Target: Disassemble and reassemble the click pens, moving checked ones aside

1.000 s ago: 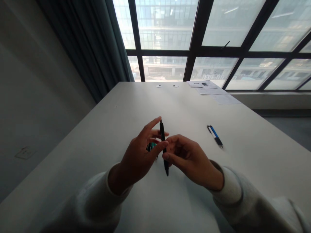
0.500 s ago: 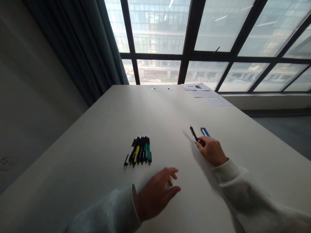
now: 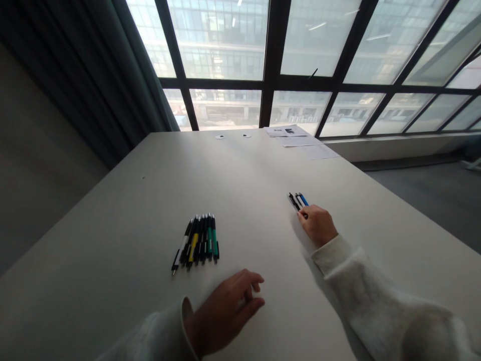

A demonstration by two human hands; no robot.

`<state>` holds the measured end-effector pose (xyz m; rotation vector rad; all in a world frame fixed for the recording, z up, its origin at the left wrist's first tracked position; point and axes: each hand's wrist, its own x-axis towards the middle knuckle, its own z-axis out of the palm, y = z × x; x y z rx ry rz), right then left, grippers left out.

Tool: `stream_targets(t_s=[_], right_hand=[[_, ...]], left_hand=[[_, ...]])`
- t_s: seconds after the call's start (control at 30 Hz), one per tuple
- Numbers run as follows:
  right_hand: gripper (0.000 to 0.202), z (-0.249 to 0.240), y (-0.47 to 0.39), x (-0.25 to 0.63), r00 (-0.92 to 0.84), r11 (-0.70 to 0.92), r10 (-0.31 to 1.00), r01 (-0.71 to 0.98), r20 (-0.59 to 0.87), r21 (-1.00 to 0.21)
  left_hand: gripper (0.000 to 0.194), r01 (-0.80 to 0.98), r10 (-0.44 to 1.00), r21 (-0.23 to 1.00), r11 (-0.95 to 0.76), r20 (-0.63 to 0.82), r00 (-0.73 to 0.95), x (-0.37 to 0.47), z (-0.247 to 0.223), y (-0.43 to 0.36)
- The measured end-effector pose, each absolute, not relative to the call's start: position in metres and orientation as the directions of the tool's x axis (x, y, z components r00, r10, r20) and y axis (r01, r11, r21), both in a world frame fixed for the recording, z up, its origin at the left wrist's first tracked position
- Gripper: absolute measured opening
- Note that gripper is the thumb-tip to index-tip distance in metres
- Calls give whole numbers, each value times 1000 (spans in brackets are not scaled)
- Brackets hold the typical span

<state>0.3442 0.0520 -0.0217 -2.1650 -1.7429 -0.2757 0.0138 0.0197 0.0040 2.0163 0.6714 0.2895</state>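
Observation:
My right hand (image 3: 318,225) pinches a black pen (image 3: 293,201) low at the table's right side. That pen lies alongside a white-and-black pen (image 3: 299,199) and a blue pen (image 3: 304,199), whose near ends are hidden behind my fingers. My left hand (image 3: 227,312) hovers over or rests on the near part of the table, fingers loosely bent and apart, holding nothing. Just beyond it, to the left, several pens lie side by side in a row: a white one (image 3: 183,244), a yellow one (image 3: 193,245), green ones (image 3: 214,240) and black ones between them.
The white table (image 3: 240,173) reaches to the windows. Sheets of paper (image 3: 287,132) lie at its far right corner. Two small round fittings (image 3: 220,137) sit near the far edge. A dark curtain (image 3: 131,75) hangs at the left.
My right hand has lowered the black pen, bringing it beside the white-and-black and blue pens. The whole view has shifted slightly right. My left hand keeps its loose pose.

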Motion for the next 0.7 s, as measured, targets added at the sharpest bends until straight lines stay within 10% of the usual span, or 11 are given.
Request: stream_targets(t_s=[0.7], right_hand=[[20,-16,49,344,202,-197,908,979,368,-53]], left_hand=[[22,327,559,843,-426,-38,828,15,8,15]])
